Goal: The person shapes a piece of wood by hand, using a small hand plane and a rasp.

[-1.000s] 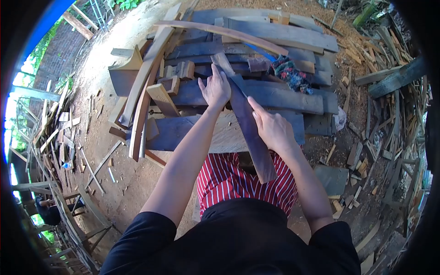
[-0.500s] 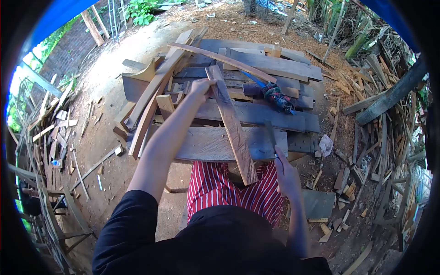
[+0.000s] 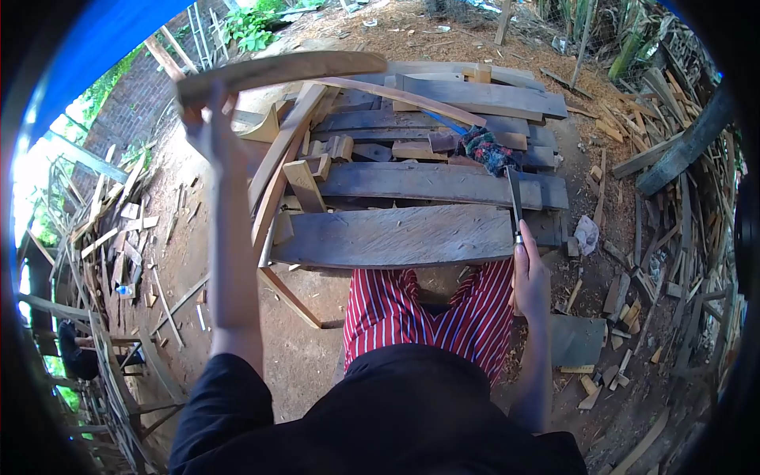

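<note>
My left hand (image 3: 212, 127) is raised at the upper left, its fingers wrapped round a wooden board (image 3: 293, 71). The board is lifted off the bench and lies nearly level across the upper left of the view. In my right hand (image 3: 530, 273) is a chisel (image 3: 516, 202), its metal blade pointing away from me and its handle mostly hidden by my fingers. The blade is by the right end of the workbench's front plank (image 3: 396, 236). Beyond its tip sits a bundle of dark, multicoloured cloth (image 3: 487, 150).
Long wood strips (image 3: 289, 142) lean along the bench's left side. Small wood blocks (image 3: 328, 150) lie among the slats. Scrap wood heaps (image 3: 625, 317) and a crumpled plastic bag (image 3: 586, 235) are on the ground at right. A person (image 3: 77, 352) is at far left.
My left hand has lifted the wooden board off the bench and swung it up and left. My right hand keeps hold of the chisel, slightly farther right in view.
</note>
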Action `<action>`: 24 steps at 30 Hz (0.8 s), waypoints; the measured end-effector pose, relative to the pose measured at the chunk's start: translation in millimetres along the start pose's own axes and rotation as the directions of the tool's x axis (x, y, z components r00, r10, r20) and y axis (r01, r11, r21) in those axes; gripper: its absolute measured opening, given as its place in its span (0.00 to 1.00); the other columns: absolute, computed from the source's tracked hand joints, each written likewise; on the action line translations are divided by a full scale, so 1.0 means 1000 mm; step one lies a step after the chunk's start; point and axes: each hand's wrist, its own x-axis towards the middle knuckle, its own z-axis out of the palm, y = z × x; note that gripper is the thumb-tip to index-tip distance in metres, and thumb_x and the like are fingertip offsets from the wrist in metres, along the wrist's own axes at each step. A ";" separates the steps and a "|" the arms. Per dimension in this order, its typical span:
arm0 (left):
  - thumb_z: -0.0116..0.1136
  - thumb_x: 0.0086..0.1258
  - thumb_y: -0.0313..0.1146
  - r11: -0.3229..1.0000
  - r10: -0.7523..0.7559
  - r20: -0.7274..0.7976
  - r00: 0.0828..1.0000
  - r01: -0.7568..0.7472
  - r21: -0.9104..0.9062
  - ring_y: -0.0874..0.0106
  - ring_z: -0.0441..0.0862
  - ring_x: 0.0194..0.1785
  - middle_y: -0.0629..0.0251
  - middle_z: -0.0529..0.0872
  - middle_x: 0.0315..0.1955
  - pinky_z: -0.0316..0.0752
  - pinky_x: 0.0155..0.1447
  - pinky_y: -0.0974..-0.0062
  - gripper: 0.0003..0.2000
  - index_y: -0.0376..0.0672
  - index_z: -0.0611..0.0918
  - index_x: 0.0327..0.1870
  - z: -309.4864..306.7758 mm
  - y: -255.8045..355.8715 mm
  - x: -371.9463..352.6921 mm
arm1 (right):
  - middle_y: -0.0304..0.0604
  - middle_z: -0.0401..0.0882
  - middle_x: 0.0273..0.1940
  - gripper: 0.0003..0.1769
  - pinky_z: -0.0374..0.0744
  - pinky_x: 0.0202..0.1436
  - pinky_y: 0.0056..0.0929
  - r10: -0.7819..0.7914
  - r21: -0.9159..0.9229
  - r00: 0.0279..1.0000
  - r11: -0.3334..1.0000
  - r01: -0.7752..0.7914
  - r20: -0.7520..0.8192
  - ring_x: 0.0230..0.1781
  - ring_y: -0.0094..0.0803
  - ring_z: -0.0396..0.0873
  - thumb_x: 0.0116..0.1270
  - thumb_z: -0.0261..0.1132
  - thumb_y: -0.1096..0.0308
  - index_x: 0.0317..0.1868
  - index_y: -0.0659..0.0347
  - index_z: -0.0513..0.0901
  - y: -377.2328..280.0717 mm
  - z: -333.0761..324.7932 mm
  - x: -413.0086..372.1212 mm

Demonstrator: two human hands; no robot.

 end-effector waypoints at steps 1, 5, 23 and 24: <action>0.71 0.61 0.26 0.996 0.034 0.058 0.998 -0.038 0.076 0.69 0.81 0.53 0.64 0.79 0.50 0.84 0.53 0.67 0.24 0.41 0.74 0.57 -0.019 -0.029 -0.024 | 0.49 0.81 0.23 0.24 0.76 0.16 0.32 0.011 0.001 1.000 1.000 -0.011 0.001 0.09 0.29 0.74 0.82 0.44 0.56 0.76 0.36 0.63 0.008 0.003 0.003; 0.66 0.64 0.22 0.965 -0.139 -0.076 0.987 0.153 0.212 0.71 0.76 0.55 0.62 0.74 0.54 0.79 0.56 0.75 0.24 0.39 0.71 0.60 -0.015 -0.064 -0.167 | 0.49 0.79 0.22 0.24 0.75 0.17 0.33 -0.142 -0.147 0.990 0.979 0.138 -0.017 0.11 0.31 0.76 0.82 0.45 0.55 0.76 0.35 0.63 0.024 0.010 0.007; 0.64 0.65 0.23 0.819 -0.009 0.159 0.987 -0.084 0.568 0.68 0.73 0.52 0.59 0.75 0.47 0.69 0.59 0.69 0.19 0.39 0.73 0.56 -0.046 -0.017 -0.290 | 0.61 0.81 0.52 0.24 0.81 0.44 0.47 -0.129 -0.096 0.990 0.986 0.133 0.054 0.46 0.59 0.82 0.81 0.48 0.56 0.74 0.39 0.65 0.016 0.024 0.003; 0.64 0.64 0.22 0.802 0.067 0.169 0.983 -0.154 0.578 0.65 0.73 0.49 0.57 0.75 0.45 0.70 0.56 0.68 0.20 0.39 0.74 0.57 -0.040 -0.035 -0.287 | 0.61 0.81 0.52 0.24 0.81 0.44 0.47 -0.134 -0.094 0.989 0.986 0.140 0.065 0.46 0.59 0.82 0.81 0.48 0.56 0.74 0.39 0.65 0.013 0.027 0.004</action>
